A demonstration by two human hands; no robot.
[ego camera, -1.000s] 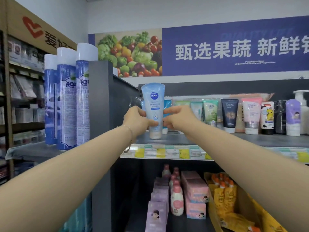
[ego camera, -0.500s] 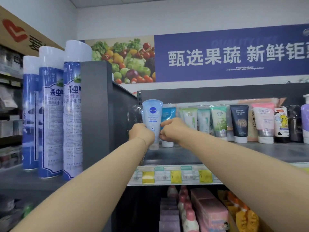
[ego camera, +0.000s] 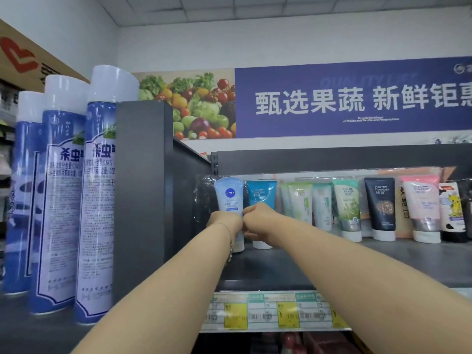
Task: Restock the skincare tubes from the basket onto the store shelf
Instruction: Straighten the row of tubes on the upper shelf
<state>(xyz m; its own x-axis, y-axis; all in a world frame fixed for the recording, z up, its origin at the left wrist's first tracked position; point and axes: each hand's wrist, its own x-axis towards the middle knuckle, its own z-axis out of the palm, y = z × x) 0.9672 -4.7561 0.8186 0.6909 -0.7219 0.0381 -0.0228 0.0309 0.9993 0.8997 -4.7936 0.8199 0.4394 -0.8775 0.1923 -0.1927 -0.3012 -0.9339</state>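
Observation:
A pale blue Nivea tube (ego camera: 229, 194) stands cap-down at the far left of the grey store shelf (ego camera: 293, 264), deep against the back. My left hand (ego camera: 224, 222) and my right hand (ego camera: 258, 217) both grip its lower half from either side, knuckles touching. Right behind my right hand stands a teal tube (ego camera: 261, 191). A row of several more tubes, green, dark navy (ego camera: 379, 208) and pink (ego camera: 422, 208), runs to the right along the shelf back. The basket is out of view.
A dark grey side panel (ego camera: 143, 200) closes the shelf on the left. Beyond it stand three tall blue spray cans (ego camera: 61, 200). Price labels (ego camera: 270, 311) line the shelf's front edge. More goods show dimly on the shelf below.
Both hands have pushed the Nivea tube further back on the shelf, in line with the other tubes. The camera has moved closer and tilted up.

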